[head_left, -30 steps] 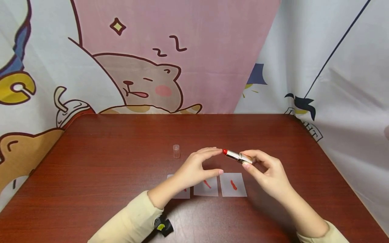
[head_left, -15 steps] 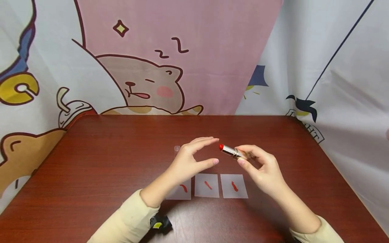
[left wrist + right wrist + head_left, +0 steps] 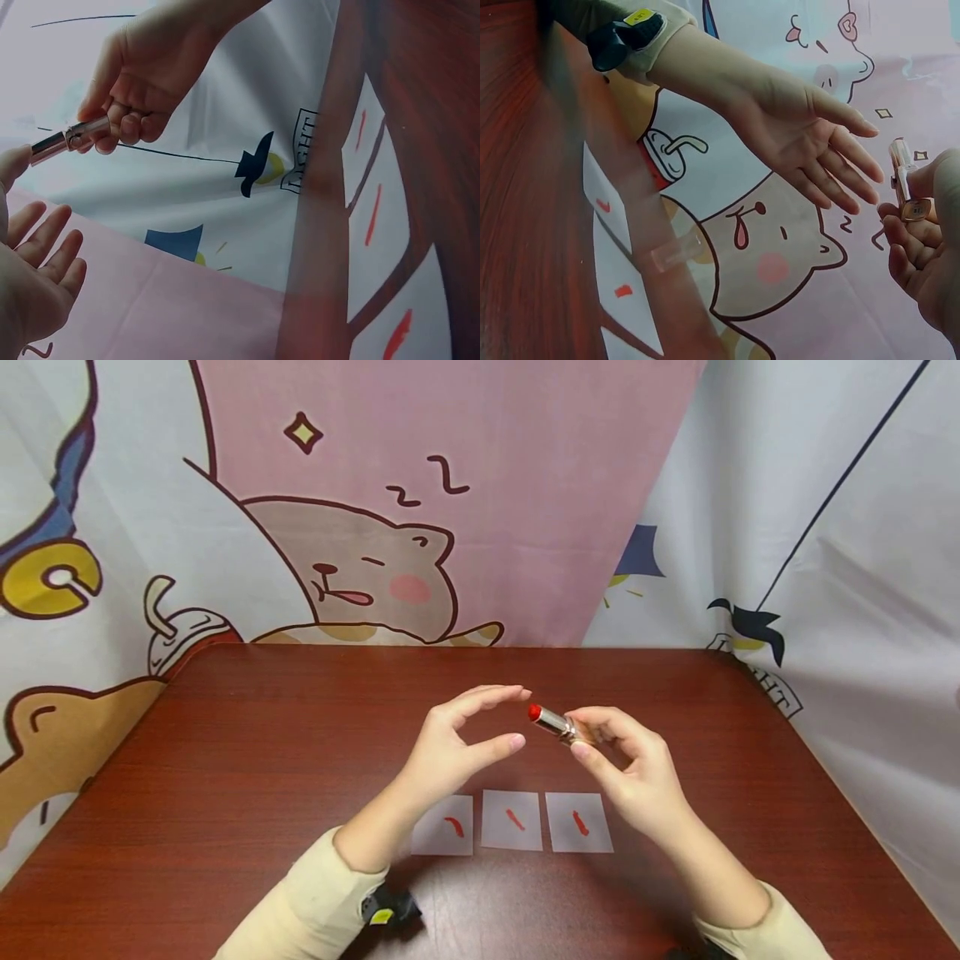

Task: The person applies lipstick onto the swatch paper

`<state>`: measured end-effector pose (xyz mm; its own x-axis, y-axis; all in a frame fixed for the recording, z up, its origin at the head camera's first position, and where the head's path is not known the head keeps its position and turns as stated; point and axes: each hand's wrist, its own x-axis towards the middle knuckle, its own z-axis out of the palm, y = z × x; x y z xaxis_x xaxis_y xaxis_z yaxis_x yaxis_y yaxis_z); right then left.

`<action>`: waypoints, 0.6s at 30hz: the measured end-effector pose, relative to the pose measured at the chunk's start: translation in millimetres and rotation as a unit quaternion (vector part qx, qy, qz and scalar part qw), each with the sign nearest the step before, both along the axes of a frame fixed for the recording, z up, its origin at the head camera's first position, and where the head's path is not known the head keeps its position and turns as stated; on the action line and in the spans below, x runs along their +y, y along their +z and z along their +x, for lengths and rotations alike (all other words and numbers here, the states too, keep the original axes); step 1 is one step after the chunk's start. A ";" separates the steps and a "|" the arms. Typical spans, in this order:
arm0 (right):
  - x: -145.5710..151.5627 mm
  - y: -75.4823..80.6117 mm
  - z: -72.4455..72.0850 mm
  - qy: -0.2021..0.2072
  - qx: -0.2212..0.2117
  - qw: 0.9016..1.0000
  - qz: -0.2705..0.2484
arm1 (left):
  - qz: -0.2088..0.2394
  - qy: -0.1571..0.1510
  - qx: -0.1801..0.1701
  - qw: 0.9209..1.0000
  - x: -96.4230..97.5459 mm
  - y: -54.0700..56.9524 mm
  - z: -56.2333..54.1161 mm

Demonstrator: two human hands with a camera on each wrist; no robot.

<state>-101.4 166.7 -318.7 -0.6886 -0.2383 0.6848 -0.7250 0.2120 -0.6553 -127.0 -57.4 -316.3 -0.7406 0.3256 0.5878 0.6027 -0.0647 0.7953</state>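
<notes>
Held the lipstick [image 3: 555, 722] aloft, beyond the middle card [image 3: 497, 827] and slightly to its right, slanted, with the bare red tip [image 3: 534, 712] pointing leftward. Pinched its base between the thumb and curled fingers of the right hand [image 3: 636, 764], beyond the middle card and to its right. Spread the thumb and straight fingers of the left hand [image 3: 442, 743] well apart, beyond the middle card and to its left, close to the red tip but gripping nothing. Laid in a row on the table [image 3: 247, 760]: the left card [image 3: 431, 835] just left of the middle card and the right card [image 3: 561, 828] just right of it, apart from one another. Counted one red stroke on each card; hence judged the marking done on all three. Judged as not done: the closing of the lipstick, with the tip extended and the clear cap [image 3: 676, 252] standing separately, farther back than the middle card (right wrist view). Hung a patterned cloth [image 3: 525, 527] behind the table, well beyond the middle card.
</notes>
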 end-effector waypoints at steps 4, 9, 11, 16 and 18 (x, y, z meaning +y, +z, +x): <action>-5.6 3.6 0.4 0.003 -0.005 1.000 -0.004 | 0.018 0.001 0.010 1.000 -2.7 2.9 0.2; -14.0 8.0 -0.1 0.007 -0.020 1.000 -0.008 | 0.037 0.004 0.019 0.999 -5.8 8.0 0.5; -17.5 9.6 -0.4 0.014 -0.022 1.000 -0.013 | 0.045 0.003 0.017 0.999 -6.7 9.9 1.0; -26.4 12.6 -1.7 0.039 -0.017 0.999 -0.030 | 0.070 -0.009 0.005 0.998 -7.6 13.7 3.2; -29.8 13.5 -2.3 0.048 -0.014 0.998 -0.035 | 0.080 -0.013 -0.002 0.997 -8.0 14.8 4.0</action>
